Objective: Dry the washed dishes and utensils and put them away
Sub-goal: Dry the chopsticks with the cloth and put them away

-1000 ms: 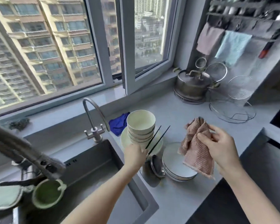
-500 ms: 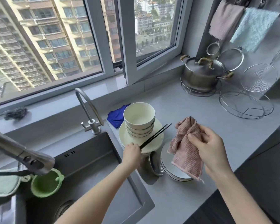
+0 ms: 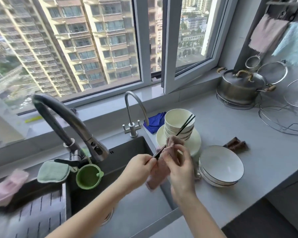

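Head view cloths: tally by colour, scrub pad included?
Pink: 3 (held cloth, hanging pink cloth, pink cloth at far left)
Dark blue: 1 (dark blue cloth)
Light blue: 1 (hanging light blue cloth)
Green: 1 (green pad)
Total: 6

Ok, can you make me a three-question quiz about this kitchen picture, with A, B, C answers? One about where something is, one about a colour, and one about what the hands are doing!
1. Where is the lidded metal pot?
A. In the sink
B. On the counter by the window corner
C. On the stacked bowls

2. What colour is the small cup hanging by the big faucet?
A. Green
B. Red
C. Black

3. What are the hands doing with the black chopsticks?
A. Dropping them
B. Wiping them with a pink cloth
C. Nothing

Answers:
1 B, it stands at the far right.
2 A, it is plainly green.
3 B, the left hand pinches their end while the right hand wraps the cloth round them.
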